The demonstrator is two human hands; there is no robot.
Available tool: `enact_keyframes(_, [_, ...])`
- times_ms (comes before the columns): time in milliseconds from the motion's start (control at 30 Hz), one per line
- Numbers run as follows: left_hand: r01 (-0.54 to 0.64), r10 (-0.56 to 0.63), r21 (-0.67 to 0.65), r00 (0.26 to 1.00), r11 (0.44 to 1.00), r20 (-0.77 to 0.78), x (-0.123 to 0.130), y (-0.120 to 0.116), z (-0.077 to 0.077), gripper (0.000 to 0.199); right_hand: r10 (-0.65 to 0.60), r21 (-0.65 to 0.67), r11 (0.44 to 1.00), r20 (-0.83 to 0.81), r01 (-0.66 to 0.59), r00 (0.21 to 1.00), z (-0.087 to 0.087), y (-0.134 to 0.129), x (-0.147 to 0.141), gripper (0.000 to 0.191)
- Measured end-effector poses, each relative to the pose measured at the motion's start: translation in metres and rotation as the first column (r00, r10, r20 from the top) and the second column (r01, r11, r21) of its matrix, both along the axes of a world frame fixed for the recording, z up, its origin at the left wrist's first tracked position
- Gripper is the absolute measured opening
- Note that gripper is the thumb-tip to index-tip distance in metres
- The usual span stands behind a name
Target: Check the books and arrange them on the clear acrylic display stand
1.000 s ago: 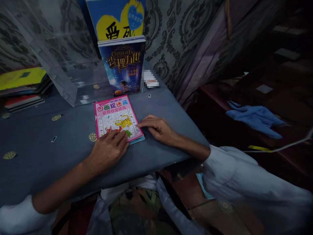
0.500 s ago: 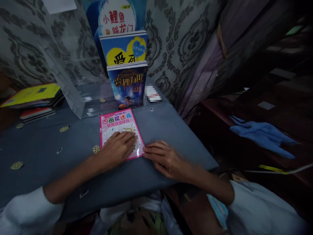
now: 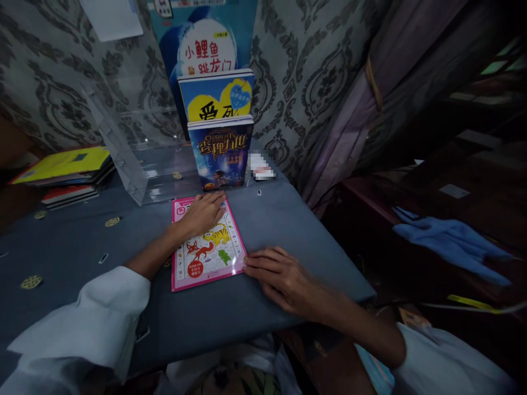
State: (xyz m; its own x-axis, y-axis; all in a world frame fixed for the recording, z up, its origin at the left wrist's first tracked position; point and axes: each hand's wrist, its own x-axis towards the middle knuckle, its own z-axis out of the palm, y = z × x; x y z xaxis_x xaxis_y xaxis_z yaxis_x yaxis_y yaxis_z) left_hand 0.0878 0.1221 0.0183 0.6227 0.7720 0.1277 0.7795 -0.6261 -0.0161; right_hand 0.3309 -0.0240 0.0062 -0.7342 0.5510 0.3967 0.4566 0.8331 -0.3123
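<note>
A thin pink-bordered children's book (image 3: 214, 258) lies flat on the table, its cover showing a fox, a tiger and a green leaf. My left hand (image 3: 201, 214) rests palm down across the upper part of that cover, fingers stretched toward the right and covering most of the title. At the book's lower right edge, my right hand (image 3: 284, 277) touches the corner with its fingertips, the fingers extended and lying close together. Just behind the book stands a dark blue book (image 3: 222, 156) in a clear acrylic rack (image 3: 140, 175).
Behind it in the rack are a blue-and-yellow book (image 3: 197, 90) and a tall blue book (image 3: 164, 49). A stack of books (image 3: 66, 167) lies at the left. Right of the rack is a small white item (image 3: 262, 166). A blue cloth (image 3: 448, 238) lies off to the right.
My left hand has slid up the cover from its middle to the title, uncovering the animal pictures. My right hand stays at the lower right corner. The view has shifted slightly.
</note>
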Motion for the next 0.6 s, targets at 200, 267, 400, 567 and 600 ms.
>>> enact_keyframes(200, [0.124, -0.119, -0.098, 0.991, 0.988, 0.054, -0.011, -0.055, -0.015, 0.057, -0.009, 0.038, 0.999, 0.008, 0.009, 1.000, -0.004, 0.002, 0.000, 0.040])
enact_keyframes(267, [0.186, -0.178, -0.092, 0.980, 0.978, 0.086, -0.014, -0.080, -0.017, 0.058, -0.020, 0.040, 0.999, 0.021, 0.019, 1.000, -0.006, 0.002, 0.000, 0.042])
enact_keyframes(400, [0.236, -0.225, -0.109, 0.969, 0.966, 0.104, -0.020, -0.113, -0.016, 0.058, -0.027, 0.065, 0.998, 0.024, 0.025, 0.999, -0.012, 0.003, 0.001, 0.039])
enact_keyframes(567, [0.120, -0.104, -0.138, 0.988, 0.983, 0.118, -0.043, -0.096, -0.015, 0.057, -0.042, 0.071, 0.997, 0.031, 0.039, 0.999, -0.010, 0.000, 0.001, 0.039])
enact_keyframes(600, [0.064, -0.047, -0.137, 0.991, 0.989, 0.122, -0.049, -0.088, -0.016, 0.057, -0.044, 0.075, 0.996, 0.020, 0.042, 0.999, -0.008, -0.002, 0.000, 0.039])
